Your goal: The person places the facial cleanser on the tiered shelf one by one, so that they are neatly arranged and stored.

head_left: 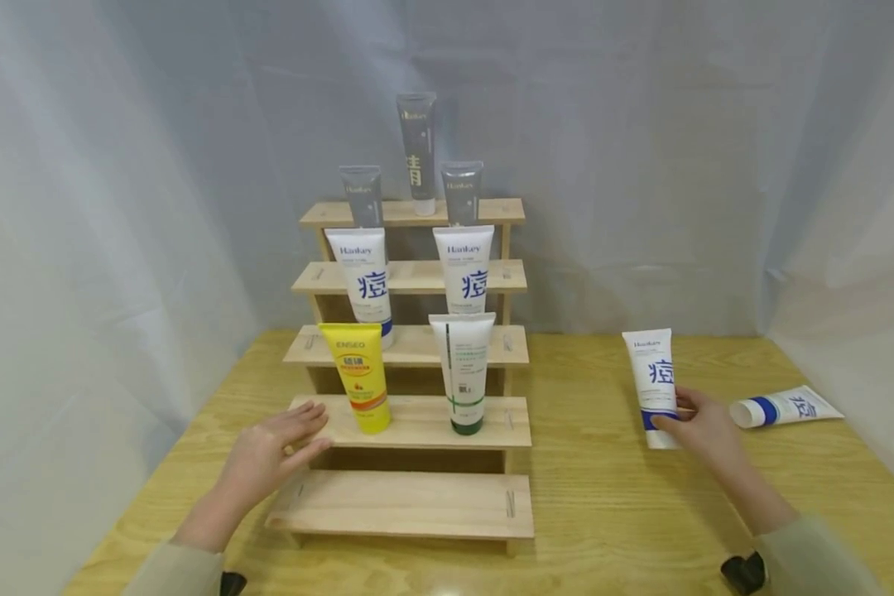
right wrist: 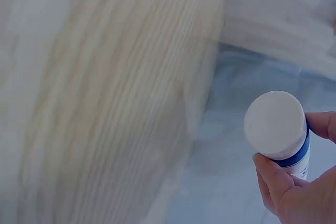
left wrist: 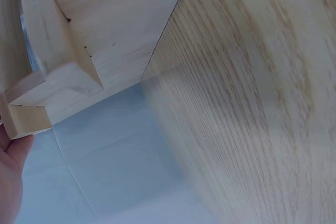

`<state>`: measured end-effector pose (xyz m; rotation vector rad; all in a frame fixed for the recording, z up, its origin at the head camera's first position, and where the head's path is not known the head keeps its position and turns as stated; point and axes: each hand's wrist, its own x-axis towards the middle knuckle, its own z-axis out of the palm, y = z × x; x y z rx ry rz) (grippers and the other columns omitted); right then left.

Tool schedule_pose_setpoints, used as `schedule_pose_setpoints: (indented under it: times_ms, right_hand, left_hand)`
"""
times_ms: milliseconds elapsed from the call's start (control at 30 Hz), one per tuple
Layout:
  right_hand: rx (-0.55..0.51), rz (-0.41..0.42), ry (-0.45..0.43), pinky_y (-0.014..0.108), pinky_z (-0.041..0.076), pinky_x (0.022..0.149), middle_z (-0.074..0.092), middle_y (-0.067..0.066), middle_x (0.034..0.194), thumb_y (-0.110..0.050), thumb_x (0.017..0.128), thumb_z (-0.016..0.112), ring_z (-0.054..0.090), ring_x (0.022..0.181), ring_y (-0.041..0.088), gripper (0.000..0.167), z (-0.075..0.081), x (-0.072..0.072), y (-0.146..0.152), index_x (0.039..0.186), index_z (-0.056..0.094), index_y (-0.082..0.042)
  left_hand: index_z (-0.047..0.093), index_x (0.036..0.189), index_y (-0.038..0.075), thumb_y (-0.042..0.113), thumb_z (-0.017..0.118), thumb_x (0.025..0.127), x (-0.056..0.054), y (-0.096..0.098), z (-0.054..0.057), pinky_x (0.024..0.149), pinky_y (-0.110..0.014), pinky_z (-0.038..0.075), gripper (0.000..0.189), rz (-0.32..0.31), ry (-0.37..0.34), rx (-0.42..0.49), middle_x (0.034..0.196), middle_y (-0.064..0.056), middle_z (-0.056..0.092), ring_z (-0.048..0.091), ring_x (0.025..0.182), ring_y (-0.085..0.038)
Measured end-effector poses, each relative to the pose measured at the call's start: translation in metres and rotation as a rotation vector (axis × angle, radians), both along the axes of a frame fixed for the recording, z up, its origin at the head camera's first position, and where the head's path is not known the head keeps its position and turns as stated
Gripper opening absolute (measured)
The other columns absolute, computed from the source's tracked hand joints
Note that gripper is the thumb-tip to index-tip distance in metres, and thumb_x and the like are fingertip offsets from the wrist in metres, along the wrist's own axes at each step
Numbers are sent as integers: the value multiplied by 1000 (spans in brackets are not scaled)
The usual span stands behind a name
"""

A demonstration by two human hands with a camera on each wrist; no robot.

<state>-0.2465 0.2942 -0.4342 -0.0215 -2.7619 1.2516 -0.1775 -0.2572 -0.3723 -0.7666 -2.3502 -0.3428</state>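
My right hand (head_left: pixel 704 426) pinches a white squeeze tube with a blue band (head_left: pixel 651 372) near its cap, thumb on one side and fingers on the other. The tube stands upright, cap down; its round white cap (right wrist: pixel 275 124) faces the right wrist camera. My left hand (head_left: pixel 271 451) touches the left end of a stepped wooden display rack (head_left: pixel 402 501), fingers fairly straight, beside a yellow tube (head_left: pixel 361 377). In the left wrist view, part of that hand (left wrist: pixel 13 177) shows at the corner of a wooden step (left wrist: pixel 31 121).
A white tube with green trim (head_left: pixel 465 372) shares the yellow tube's step. Higher up stand two white tubes (head_left: pixel 361 273) (head_left: pixel 465 265) and several grey tubes (head_left: pixel 417 149). Another white tube (head_left: pixel 785 407) lies on the wooden table (head_left: pixel 588 497) at right. Pale curtain (head_left: pixel 641 165) hangs behind.
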Motion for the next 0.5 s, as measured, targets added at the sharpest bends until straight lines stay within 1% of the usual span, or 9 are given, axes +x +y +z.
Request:
schedule_pose_setpoints:
  times_ms: [67, 100, 133, 167, 200, 300, 367, 433, 500]
  right_hand:
    - [-7, 12, 47, 25, 52, 64, 50, 24, 117, -41, 76, 67, 54, 97, 34, 78, -16, -6, 3, 129, 36, 7]
    - [0, 18, 76, 22, 51, 62, 52, 22, 115, -43, 75, 67, 55, 96, 32, 78, -20, -7, 1, 128, 38, 5]
    - [-8, 28, 88, 23, 51, 64, 52, 22, 115, -42, 75, 68, 55, 96, 32, 77, -20, -5, -3, 128, 38, 5]
    - [-23, 38, 88, 26, 51, 66, 52, 23, 115, -40, 75, 69, 55, 96, 34, 75, -14, 1, -9, 127, 38, 6]
    - [-31, 39, 89, 27, 52, 65, 53, 24, 114, -37, 74, 70, 55, 96, 34, 74, -7, 7, -17, 126, 39, 6]
    - [-89, 63, 67, 33, 51, 70, 51, 27, 113, -24, 76, 70, 53, 99, 37, 68, 28, 33, -45, 125, 38, 9]
    - [-127, 78, 43, 36, 50, 74, 50, 30, 114, -19, 76, 70, 51, 101, 39, 67, 47, 48, -61, 125, 37, 12]
    - [-160, 92, 25, 36, 48, 78, 49, 30, 115, -16, 77, 69, 50, 103, 39, 66, 59, 59, -72, 126, 36, 12]
    - [-192, 97, 11, 35, 47, 80, 49, 28, 117, -14, 77, 69, 50, 104, 38, 65, 64, 66, -80, 126, 36, 10]
  left_hand:
    - [67, 94, 0, 36, 65, 77, 0, 0, 0, 73, -45, 50, 39, -4, 4, 1, 102, -15, 62, 60, 91, -30]
    - [67, 94, 0, 36, 65, 78, 0, 0, 0, 73, -45, 50, 39, -5, 5, 3, 102, -15, 62, 60, 91, -30]
    - [67, 94, 0, 36, 64, 78, 1, 0, 0, 73, -45, 50, 39, -6, 7, 4, 102, -15, 62, 60, 91, -30]
    - [67, 94, 0, 36, 64, 78, 1, 0, 0, 73, -45, 50, 39, -6, 8, 4, 102, -15, 62, 60, 91, -30]
    - [67, 94, 0, 36, 64, 78, 1, 0, 0, 73, -45, 50, 40, -6, 8, 6, 102, -15, 62, 60, 91, -30]
    - [67, 94, 0, 36, 64, 78, 1, 0, 0, 74, -45, 50, 39, -3, 8, 8, 102, -15, 62, 60, 92, -30]
    - [67, 94, 0, 36, 65, 78, 1, 0, 0, 74, -45, 50, 39, -1, 9, 7, 102, -15, 62, 60, 92, -30]
    - [67, 95, 0, 35, 65, 77, 1, 0, 0, 73, -45, 50, 39, 0, 9, 4, 102, -15, 62, 60, 91, -30]
    - [67, 95, 0, 35, 65, 77, 1, 1, 0, 73, -45, 50, 39, 1, 10, 3, 102, -15, 63, 60, 91, -30]
